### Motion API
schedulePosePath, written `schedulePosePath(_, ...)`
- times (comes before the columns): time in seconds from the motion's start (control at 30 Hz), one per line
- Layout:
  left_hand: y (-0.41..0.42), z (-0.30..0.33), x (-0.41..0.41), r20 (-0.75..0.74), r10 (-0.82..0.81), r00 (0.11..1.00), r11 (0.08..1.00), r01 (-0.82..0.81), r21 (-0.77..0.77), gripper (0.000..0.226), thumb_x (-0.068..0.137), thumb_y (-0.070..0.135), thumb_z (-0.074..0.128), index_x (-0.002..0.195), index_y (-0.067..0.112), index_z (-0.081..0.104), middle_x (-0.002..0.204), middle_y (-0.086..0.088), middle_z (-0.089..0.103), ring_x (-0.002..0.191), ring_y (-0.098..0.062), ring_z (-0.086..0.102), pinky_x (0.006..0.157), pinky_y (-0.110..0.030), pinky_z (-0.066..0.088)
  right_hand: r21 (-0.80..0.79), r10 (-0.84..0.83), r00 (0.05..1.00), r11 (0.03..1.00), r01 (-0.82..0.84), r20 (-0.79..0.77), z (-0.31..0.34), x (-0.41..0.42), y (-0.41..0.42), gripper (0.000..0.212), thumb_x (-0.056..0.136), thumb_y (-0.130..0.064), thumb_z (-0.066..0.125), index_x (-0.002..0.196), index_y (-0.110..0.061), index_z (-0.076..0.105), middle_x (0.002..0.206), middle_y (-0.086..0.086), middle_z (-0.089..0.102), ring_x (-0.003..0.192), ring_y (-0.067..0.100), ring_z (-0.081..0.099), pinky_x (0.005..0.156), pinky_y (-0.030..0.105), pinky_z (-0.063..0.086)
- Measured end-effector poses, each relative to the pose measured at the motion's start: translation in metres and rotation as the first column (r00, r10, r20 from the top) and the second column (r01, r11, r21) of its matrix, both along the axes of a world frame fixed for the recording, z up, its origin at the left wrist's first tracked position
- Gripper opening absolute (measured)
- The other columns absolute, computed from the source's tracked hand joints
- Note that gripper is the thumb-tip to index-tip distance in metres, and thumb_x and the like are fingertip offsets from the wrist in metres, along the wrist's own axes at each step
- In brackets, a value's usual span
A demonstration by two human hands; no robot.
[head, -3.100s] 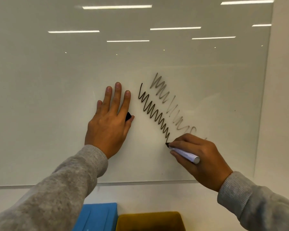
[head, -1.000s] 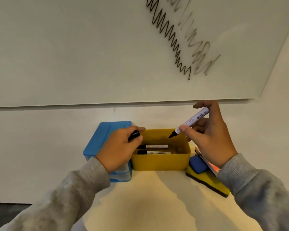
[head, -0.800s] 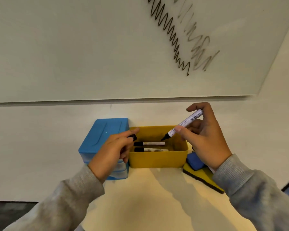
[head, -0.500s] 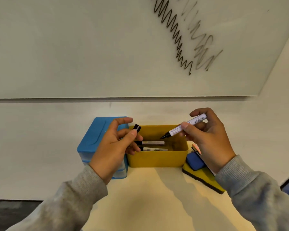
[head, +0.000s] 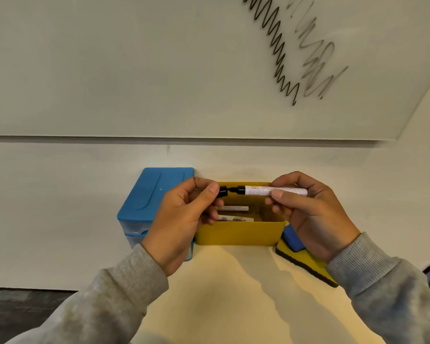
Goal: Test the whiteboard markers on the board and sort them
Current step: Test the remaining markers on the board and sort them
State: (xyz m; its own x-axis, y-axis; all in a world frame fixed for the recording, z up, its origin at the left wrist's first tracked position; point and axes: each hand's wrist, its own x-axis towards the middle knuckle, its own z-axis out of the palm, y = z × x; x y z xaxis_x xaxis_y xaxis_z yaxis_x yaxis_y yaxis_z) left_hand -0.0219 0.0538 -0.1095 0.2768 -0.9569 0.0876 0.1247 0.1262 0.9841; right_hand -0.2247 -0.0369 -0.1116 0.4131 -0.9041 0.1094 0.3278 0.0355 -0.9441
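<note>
My right hand [head: 310, 214] grips a white-barrelled black marker [head: 273, 190], held level above the yellow bin [head: 238, 233] with its tip pointing left. My left hand [head: 181, 219] pinches the black cap [head: 222, 191] right at that tip; the tip meets the cap's mouth. Two more white markers [head: 233, 213] lie inside the yellow bin. A blue lidded box [head: 154, 194] stands to the bin's left, against the wall. On the whiteboard [head: 134, 65] above, a dark zigzag [head: 276, 45] runs beside a fainter grey scribble [head: 315, 58].
A yellow and blue board eraser [head: 301, 254] lies to the right of the bin, partly under my right wrist. The bins stand on a pale tabletop [head: 233, 289] pushed up to the white wall. Dark floor shows at the lower left.
I left the board and looked down at the bins. My right hand turned the marker level, and my left hand brought the cap up to its tip.
</note>
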Motion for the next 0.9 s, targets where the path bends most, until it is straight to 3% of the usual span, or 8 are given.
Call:
schedulePosePath(0.17,-0.002,-0.0014,0.0034,-0.039,-0.02,0.999,1.0,0.02,0.008,0.024,0.089,0.017,0.064,0.112,0.009,0.067,0.093,-0.011,0.075,0.074,-0.015,0.068,0.067,-0.022,0.056,0.012,-0.024,1.0,1.0,0.024,0.003,-0.0012,-0.0021,-0.0019,0.022,0.074,-0.008,0.07,0.094,-0.002,0.067,0.096,0.02,0.069,0.077,0.024,0.063,0.065,0.026,0.055)
schedulePosePath(0.53,-0.0015,0.0005,0.0039,0.106,-0.065,0.992,0.998,0.067,-0.014,0.026,0.086,0.006,0.069,0.112,0.011,0.068,0.099,-0.006,0.077,0.093,-0.022,0.075,0.08,-0.026,0.06,0.009,-0.02,0.999,1.0,0.019,0.026,0.0006,-0.007,-0.0056,0.012,0.076,-0.006,0.065,0.088,-0.006,0.064,0.094,0.019,0.065,0.075,0.023,0.059,0.066,0.027,0.052)
schedulePosePath(0.77,-0.002,0.001,0.0032,0.091,-0.098,0.991,0.995,0.099,-0.01,0.027,0.091,0.002,0.062,0.118,0.01,0.065,0.104,-0.005,0.077,0.096,-0.022,0.075,0.081,-0.027,0.06,0.018,0.023,0.998,1.0,-0.025,0.063,0.0018,-0.0065,-0.0056,0.021,0.089,0.008,0.046,0.094,-0.006,0.061,0.095,0.018,0.067,0.076,0.026,0.061,0.066,0.028,0.055)
schedulePosePath(0.9,-0.0025,0.0011,0.0041,0.073,-0.088,0.993,0.996,0.09,-0.019,0.025,0.095,0.006,0.058,0.119,0.008,0.064,0.102,-0.007,0.077,0.094,-0.022,0.075,0.079,-0.026,0.061,0.04,0.007,0.996,0.999,-0.011,0.087,0.0012,-0.0065,-0.006,0.025,0.096,0.008,0.04,0.108,-0.001,0.06,0.101,0.021,0.071,0.086,0.03,0.07,0.076,0.031,0.061)
